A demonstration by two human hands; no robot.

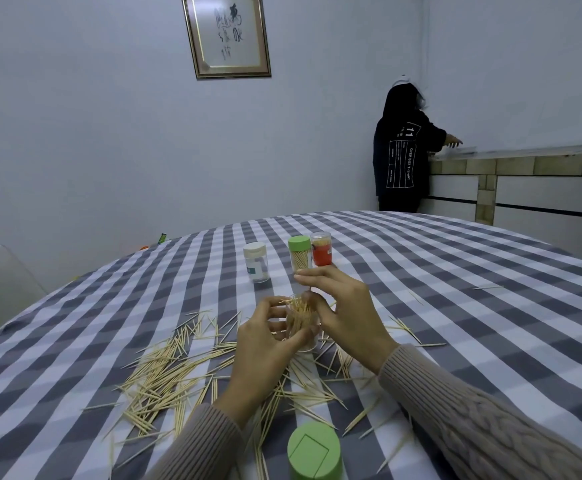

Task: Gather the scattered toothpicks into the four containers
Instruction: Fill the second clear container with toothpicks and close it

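Note:
My left hand (265,344) grips a clear open container (301,322) partly filled with upright toothpicks. My right hand (343,310) hovers at the container's mouth, its fingertips pinching toothpicks there. Scattered toothpicks (168,375) lie across the checked tablecloth in front of and under both hands. Farther back stand a white-lidded clear container (256,261), a green-lidded container (300,252) full of toothpicks and a clear-lidded container with a red label (321,248). A loose green lid (314,450) sits at the near edge.
The round table (455,271) carries a grey and white checked cloth. A few stray toothpicks (488,287) lie at the right. A pale chair (2,282) stands at the left. A person in a dark hoodie (403,150) stands at a counter beyond the table.

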